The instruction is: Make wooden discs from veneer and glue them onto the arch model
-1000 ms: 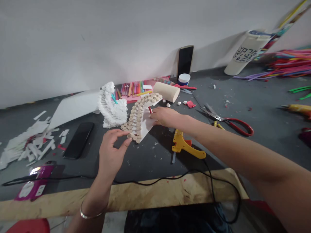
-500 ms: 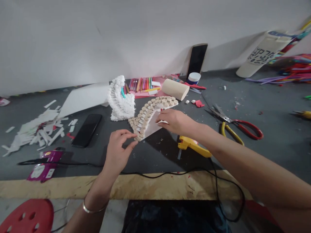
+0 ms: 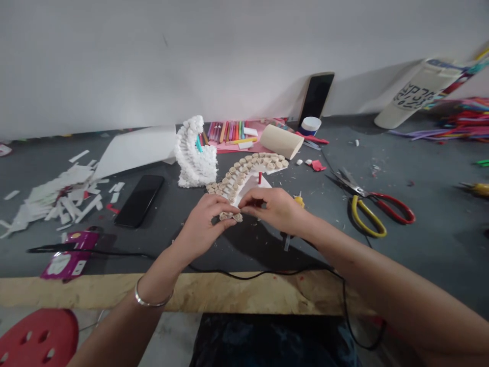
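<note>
Your left hand [image 3: 208,221] pinches the near end of the disc-covered curved piece [image 3: 239,177], which lies on the dark table [image 3: 237,252]; your right hand [image 3: 275,210] curls at that end, its grip unclear. Beyond stand a fluffy white model [image 3: 195,155] and, farther right, a leaning phone [image 3: 317,97].

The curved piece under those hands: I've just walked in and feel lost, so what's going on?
A person has both bare hands at the near end of a curved white piece edged with small beige rolls. The left hand and right hand meet there, fingertips close together; whether anything is between them is too small to tell. A red peg stands on the white part. A bumpy white model stands behind to the left, and open scissors lie to the right.
</note>
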{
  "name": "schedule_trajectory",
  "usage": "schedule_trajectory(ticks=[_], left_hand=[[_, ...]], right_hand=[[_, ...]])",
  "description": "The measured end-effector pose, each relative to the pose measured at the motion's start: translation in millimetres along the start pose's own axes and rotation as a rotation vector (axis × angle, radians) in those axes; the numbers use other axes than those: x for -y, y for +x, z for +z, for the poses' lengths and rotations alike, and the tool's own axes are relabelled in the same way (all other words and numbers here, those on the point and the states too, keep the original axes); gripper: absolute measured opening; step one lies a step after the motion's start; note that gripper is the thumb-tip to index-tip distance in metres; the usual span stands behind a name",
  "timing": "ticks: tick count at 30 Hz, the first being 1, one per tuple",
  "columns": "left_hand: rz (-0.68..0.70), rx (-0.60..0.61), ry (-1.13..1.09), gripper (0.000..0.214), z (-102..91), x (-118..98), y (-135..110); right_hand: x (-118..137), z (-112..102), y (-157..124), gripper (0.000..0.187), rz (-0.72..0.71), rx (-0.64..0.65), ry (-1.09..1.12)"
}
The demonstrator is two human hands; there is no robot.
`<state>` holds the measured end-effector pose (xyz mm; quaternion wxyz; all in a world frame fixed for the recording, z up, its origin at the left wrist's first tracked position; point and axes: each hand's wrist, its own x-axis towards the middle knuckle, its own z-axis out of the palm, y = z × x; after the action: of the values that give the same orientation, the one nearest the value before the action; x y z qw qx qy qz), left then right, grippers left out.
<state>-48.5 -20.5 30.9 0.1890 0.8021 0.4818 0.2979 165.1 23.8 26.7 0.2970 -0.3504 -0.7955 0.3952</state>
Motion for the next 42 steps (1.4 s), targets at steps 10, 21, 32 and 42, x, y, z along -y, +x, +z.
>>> schedule_trajectory(ticks=[10,21,32,42], left_hand=[[-0.035,0.015,-0.136,0.015,-0.5,-7,2],[-0.171,0.074,-0.266,0.007,4.7,-18,6],[-0.263,0.127,-0.355,0.011,12.0,-16,8],[-0.252,0.045,-0.304,0.024,15.0,-15,9]], right_hand=[[-6,-6,-2,0.012,0.118,0.072,0.241],[-5,-15,-7,0.014,0.169,0.182,0.373],[-6,-22,-17,0.015,0.260,0.201,0.374],[-9,-19,-17,0.021,0.282,0.235,0.450]])
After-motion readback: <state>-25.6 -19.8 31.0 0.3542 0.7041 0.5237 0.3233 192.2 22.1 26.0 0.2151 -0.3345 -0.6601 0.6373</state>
